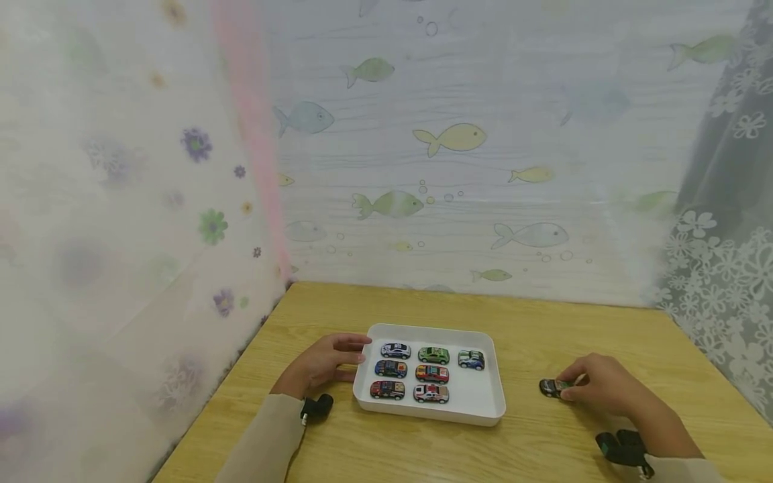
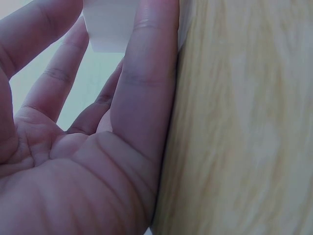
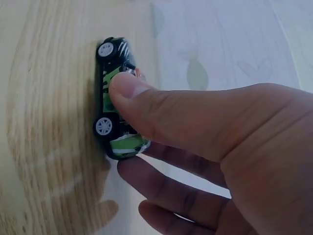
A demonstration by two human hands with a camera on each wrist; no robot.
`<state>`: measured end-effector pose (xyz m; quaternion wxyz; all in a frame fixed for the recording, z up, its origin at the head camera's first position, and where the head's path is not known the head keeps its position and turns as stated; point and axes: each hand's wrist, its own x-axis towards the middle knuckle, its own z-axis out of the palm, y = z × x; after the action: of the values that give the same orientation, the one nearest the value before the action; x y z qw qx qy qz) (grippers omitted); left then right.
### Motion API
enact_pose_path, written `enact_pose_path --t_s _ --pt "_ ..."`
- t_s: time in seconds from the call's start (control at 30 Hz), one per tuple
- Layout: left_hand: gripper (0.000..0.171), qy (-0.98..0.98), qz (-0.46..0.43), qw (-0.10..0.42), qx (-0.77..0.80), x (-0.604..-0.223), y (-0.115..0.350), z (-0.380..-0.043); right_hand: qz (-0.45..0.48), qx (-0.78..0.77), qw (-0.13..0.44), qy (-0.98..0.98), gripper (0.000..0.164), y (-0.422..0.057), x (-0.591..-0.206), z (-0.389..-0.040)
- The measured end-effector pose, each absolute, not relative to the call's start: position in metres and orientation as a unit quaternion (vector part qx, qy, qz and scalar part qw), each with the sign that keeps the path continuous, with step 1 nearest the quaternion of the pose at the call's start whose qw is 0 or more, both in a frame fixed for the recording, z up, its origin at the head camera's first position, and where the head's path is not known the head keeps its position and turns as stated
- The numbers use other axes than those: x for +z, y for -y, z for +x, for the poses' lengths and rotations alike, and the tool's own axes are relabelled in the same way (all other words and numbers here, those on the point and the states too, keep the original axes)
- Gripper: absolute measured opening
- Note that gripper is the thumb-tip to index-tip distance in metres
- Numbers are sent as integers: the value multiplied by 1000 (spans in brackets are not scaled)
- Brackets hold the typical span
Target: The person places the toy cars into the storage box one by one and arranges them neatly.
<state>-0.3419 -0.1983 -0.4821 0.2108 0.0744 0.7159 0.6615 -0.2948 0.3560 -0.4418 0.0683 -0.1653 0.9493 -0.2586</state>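
At the right of the head view, my right hand (image 1: 606,384) pinches a black and green toy car (image 3: 108,93) between thumb and fingers. The car's wheels are at the wood tabletop in the right wrist view. My left hand (image 1: 325,361) is at the left wall of a white tray (image 1: 474,402), its fingers fairly straight and touching the rim. Inside the tray, several toy cars stand in columns: a white one (image 1: 395,350), a green one (image 1: 433,355), and a blue-green one (image 1: 471,359) at the back, with blue, red and white ones in front.
The wooden table (image 1: 543,322) runs back to a fish-print curtain (image 1: 459,201). A flower-print curtain (image 1: 199,228) hangs along the left edge, and a lace curtain (image 1: 725,268) on the right. Bare table lies between the tray and my right hand.
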Motion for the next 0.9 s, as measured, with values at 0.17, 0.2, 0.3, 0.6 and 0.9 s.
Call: enact_pose_path --t_s 0.17,0.2,0.3,0.6,0.9 --pt "51 -714 72 212 663 -482 198 -342 -186 -259 50 -946 29 -355 -437 -293" --pt "51 -713 73 213 664 -482 198 -343 -190 -261 45 -945 30 -353 -435 -293" --pt "52 -712 74 213 665 -482 199 -343 -204 -263 31 -943 30 -347 -429 -292" --pt "53 -717 76 209 660 -484 199 -344 -212 -283 9 -935 29 -322 -415 -296" --pt "52 -717 76 208 661 -484 198 -343 -232 -302 4 -925 25 -297 -411 -306"
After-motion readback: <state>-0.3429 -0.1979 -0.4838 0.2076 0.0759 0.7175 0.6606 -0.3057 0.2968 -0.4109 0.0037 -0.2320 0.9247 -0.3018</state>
